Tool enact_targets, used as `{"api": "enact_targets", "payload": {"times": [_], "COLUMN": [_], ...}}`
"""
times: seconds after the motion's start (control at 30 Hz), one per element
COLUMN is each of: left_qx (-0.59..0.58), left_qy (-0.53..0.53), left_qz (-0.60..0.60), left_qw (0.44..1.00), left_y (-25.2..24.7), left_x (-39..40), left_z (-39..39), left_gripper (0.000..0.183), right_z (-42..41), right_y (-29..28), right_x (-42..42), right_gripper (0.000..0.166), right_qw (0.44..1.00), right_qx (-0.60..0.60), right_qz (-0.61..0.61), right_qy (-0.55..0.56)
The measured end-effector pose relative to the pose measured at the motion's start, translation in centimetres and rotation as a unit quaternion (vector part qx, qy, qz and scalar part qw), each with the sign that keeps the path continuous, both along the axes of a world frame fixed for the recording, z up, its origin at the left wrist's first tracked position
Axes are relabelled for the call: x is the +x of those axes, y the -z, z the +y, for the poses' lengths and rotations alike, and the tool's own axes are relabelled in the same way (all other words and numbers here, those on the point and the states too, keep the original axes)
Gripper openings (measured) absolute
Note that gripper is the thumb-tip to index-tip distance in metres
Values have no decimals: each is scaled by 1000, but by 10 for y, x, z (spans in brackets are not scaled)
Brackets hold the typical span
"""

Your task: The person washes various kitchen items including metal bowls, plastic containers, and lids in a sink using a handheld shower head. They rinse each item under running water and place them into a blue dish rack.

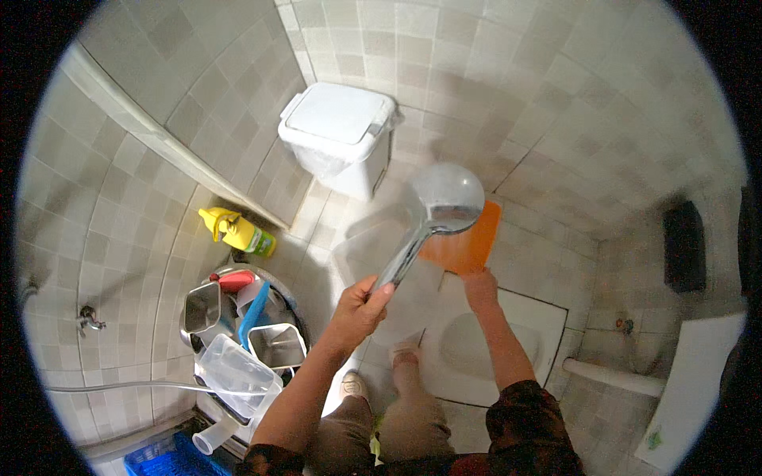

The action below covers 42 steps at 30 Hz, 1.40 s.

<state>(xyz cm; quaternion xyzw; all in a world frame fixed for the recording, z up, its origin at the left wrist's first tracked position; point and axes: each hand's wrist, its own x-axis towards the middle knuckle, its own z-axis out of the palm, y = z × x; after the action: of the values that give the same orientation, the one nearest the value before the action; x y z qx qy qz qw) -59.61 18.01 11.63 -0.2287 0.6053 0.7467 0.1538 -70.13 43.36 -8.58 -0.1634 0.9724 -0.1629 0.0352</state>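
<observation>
My left hand [360,312] is closed around the handle of a chrome shower head [449,193], held up in front of me. Fine water spray seems to fall below its head. My right hand [480,285] grips the near edge of an orange plastic item [476,241], partly hidden behind the shower head; its exact kind cannot be told. Under the spray, a blurred translucent plastic container [381,256] appears low down by the floor. To my left, a round metal tub [286,285] holds steel containers [277,345], a clear plastic container [238,372], and blue and red items.
A white lidded bin [339,119] stands by the far wall. A yellow bottle [238,232] is on the floor at left. A squat toilet [494,345] lies in the floor at right. A blue plastic basket [172,458] is at lower left, near a hose [137,385].
</observation>
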Motion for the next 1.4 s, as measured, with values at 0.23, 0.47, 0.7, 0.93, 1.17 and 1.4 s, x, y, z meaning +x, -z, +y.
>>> {"api": "enact_targets", "payload": {"times": [0.23,0.47,0.7,0.93,1.17,1.4], "left_qx": [14,24,58,81,88,38], "left_qy": [-1,-17,-17,-44,-42,51], "left_qz": [35,25,-5,6,4,31], "left_qw": [999,999,998,996,995,997], "left_y": [-9,-3,0,5,-1,7], "left_x": [-3,14,12,5,3,4], "left_z": [53,61,51,34,24,51], "left_gripper": [24,26,27,28,29,31], "right_z": [8,22,20,35,51,47], "right_y": [8,22,-28,-21,-65,-52], "right_x": [18,27,48,67,57,61], "right_gripper": [21,37,32,29,20,18], "right_qw": [993,665,299,227,912,998], "right_qx": [-42,-650,-825,-853,-365,17], "right_qz": [106,-145,-157,-110,-88,56], "right_qy": [6,339,453,456,168,-30]}}
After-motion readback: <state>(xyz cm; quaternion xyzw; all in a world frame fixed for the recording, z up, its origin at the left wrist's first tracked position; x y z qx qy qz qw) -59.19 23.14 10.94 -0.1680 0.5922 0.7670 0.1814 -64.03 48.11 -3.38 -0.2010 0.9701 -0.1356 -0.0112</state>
